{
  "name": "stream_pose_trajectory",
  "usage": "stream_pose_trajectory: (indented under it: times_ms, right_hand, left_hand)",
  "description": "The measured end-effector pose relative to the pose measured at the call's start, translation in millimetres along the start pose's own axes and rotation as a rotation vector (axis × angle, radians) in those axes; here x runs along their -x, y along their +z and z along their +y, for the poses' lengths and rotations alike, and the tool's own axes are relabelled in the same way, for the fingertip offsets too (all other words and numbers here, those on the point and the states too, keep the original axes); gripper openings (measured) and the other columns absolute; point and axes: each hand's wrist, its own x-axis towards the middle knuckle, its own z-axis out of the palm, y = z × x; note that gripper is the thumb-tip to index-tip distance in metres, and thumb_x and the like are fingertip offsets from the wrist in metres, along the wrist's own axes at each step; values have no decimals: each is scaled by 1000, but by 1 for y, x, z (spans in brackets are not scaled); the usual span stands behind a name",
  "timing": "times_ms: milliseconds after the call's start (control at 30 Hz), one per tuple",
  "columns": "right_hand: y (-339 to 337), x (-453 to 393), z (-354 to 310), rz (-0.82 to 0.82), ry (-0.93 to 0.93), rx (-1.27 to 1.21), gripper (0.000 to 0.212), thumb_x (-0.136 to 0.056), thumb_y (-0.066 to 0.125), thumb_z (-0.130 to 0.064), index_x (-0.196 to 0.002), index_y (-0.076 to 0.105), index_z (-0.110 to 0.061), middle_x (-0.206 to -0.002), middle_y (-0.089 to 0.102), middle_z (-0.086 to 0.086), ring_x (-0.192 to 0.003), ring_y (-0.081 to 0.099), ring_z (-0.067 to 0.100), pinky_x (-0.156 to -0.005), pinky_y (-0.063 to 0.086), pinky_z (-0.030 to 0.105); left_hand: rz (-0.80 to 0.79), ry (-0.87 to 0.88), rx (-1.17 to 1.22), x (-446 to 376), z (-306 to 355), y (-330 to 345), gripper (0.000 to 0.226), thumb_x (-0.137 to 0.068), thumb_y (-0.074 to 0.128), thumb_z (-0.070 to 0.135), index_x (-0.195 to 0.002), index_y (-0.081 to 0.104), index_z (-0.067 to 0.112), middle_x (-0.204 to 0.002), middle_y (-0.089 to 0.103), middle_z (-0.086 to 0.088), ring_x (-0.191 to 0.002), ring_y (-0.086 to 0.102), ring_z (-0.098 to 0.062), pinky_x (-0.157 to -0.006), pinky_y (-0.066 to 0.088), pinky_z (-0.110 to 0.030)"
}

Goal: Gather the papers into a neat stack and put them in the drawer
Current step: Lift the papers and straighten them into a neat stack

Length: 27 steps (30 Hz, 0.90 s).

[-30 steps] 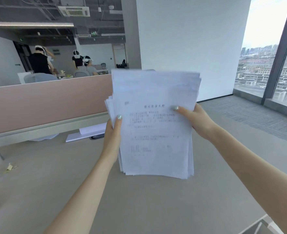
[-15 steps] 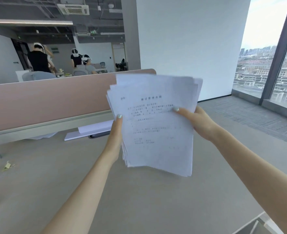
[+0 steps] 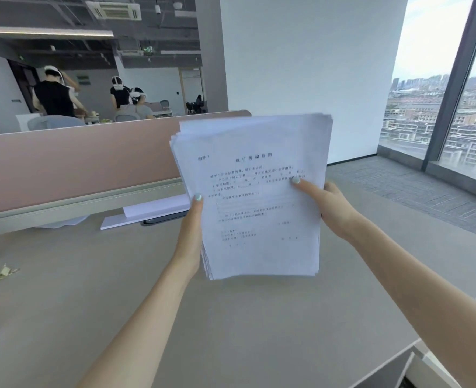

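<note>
Since a moment ago the papers have tilted back nearly upright above the desk; left hand at 9 o'clock and right hand at 3 o'clock clamp their edges, probably to square the stack.

head view | worn on the person's head | faces forward and slightly down across the bench toward a pink partition | close to raised papers | single view only

Bright daylight from the window, dim ceiling, soft focus, wide-angle edge bending
</note>
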Motion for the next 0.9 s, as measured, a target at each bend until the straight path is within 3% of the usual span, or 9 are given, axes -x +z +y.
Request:
stream_pose_trajectory:
  times_ms: [167, 233, 333, 567, 733, 833, 900]
  right_hand:
    - [-2, 24, 49, -66, 148, -11, 26, -83, 64, -30, -103, 69, -15, -104, 75, 3, -93, 72, 20, -80, 56, 34]
    - [1, 26, 45, -34, 132, -45, 25, -79, 66, -30, -96, 71, -13, -97, 76, 5, -88, 72, 21, -76, 57, 34]
    - [0, 27, 26, -30, 53, -81, 26, -81, 65, -31, -96, 71, -10, -98, 75, 8, -87, 72, 24, -74, 58, 35]
    - [-7, 53, 48, -38, 94, -80, 37, -78, 66, -39, -110, 65, -20, -107, 74, 0, -97, 71, 18, -79, 57, 34]
    - [5, 59, 47, -1, 66, -78, 16, -83, 63, -33, -90, 71, -20, -87, 77, -3, -81, 73, 16, -70, 58, 32]
    - [13, 56, 26, 47, -1, -48, 18, -85, 62, -32, -77, 73, -20, -76, 77, -6, -74, 73, 15, -71, 59, 33]
    - [12, 54, 11, 70, -39, -80, 20, -85, 62, -32, -73, 73, -21, -76, 76, -6, -73, 73, 15, -72, 60, 34]
  left_hand:
    - [-15, -200, -35, 27, -42, 1, 45, -90, 29, 55, -117, 58, 33, -115, 67, 11, -101, 65, -2, -72, 52, -19]
    - [19, -165, -65, 27, -39, 3, 40, -91, 33, 52, -115, 59, 32, -113, 68, 11, -104, 64, -7, -78, 49, -24]
    - [22, -82, -61, 25, -21, 4, 30, -89, 37, 51, -98, 63, 38, -93, 72, 23, -95, 65, 1, -78, 49, -23]
    - [-28, -105, -156, 49, -39, -8, 37, -91, 35, 52, -114, 59, 38, -115, 66, 21, -107, 60, 4, -89, 45, -25]
    - [-4, -83, -190, 56, -35, 13, 13, -90, 50, 40, -89, 62, 39, -96, 66, 23, -94, 62, 1, -78, 47, -19]
    - [28, 4, -187, 51, -18, 27, 14, -91, 50, 35, -86, 63, 37, -90, 68, 23, -87, 63, 6, -77, 49, -20]
    - [45, 68, -149, 47, -4, 32, 16, -91, 49, 35, -85, 63, 40, -81, 70, 30, -82, 63, 12, -72, 50, -12]
